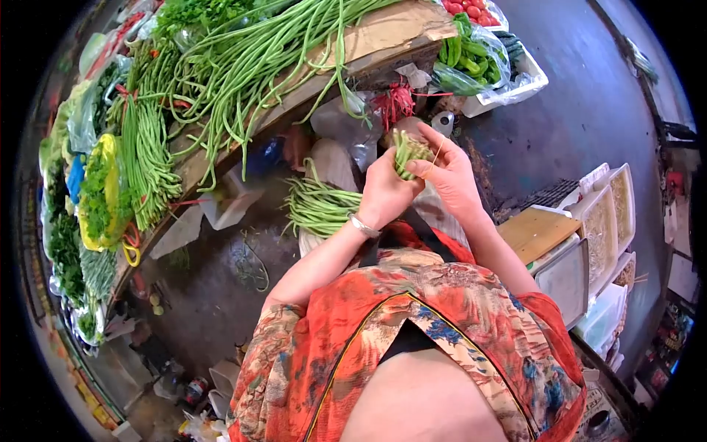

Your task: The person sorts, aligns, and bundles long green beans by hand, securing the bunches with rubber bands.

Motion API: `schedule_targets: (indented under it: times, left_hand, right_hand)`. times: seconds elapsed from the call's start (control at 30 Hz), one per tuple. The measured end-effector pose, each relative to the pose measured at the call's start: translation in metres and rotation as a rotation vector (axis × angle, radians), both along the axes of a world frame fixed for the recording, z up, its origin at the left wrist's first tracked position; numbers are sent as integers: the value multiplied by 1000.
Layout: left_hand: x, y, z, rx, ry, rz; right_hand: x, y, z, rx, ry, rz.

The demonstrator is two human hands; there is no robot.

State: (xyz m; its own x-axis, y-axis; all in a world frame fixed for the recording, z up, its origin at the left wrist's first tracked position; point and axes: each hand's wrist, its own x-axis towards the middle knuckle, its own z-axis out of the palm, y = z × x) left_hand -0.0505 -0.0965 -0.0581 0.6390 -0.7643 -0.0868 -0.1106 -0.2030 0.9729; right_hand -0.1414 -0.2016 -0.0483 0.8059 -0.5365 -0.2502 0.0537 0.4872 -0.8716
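- We are gripping one bunch of beans point(404, 153) in one closed left hand point(388, 186), nearer than one table point(401, 31).
- We are touching it with one half-curled right hand point(451, 179); what that holds, we cannot tell.

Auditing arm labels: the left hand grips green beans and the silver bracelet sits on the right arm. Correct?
No, the bracelet's side is wrong. The head view shows the silver bracelet on the left arm. The left hand does grip green beans.
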Motion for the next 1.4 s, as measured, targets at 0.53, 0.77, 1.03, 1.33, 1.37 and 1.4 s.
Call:
schedule_targets:
  times: [0.53, 0.77, 1.03, 1.33, 1.37, 1.4]
  left_hand:
    - [-8, 4, 4, 96, -284, -262]
    - [-12, 4, 9, 292, -305, -364]
    - [-18, 6, -1, 259, -394, -430]
    - [-29, 7, -7, 298, -467, -550]
    - [-28, 7, -6, 303, -463, -553]
    - [-28, 6, -4, 309, -460, -555]
  right_hand:
    - [-11, -5, 4, -853, 305, 33]
    - [-10, -26, 20, -854, 430, 296]
    - [-10, -37, 12, -890, 526, 450]
    - [-17, -66, -16, -140, 525, 798]
    - [-17, -68, -14, -137, 527, 794]
    - [-17, -69, -13, -94, 540, 791]
